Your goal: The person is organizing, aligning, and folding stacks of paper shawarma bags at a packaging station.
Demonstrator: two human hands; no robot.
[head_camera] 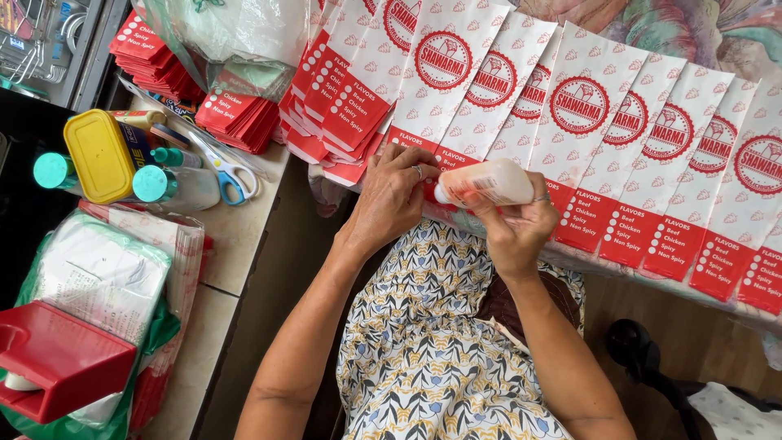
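My right hand grips a small white glue bottle, held sideways with its nozzle pointing left. My left hand, a ring on one finger, presses its fingertips on the red lower edge of a paper sleeve. A fanned row of white paper sleeves with red round marks and red ends lies overlapped across a cloth-covered surface in front of me. The nozzle is next to my left fingertips, over the sleeve's red end.
Stacks of red-ended sleeves and a plastic bag lie at the upper left. A side counter holds a yellow-lidded box, teal-capped bottles, scissors, wrapped packs and a red holder.
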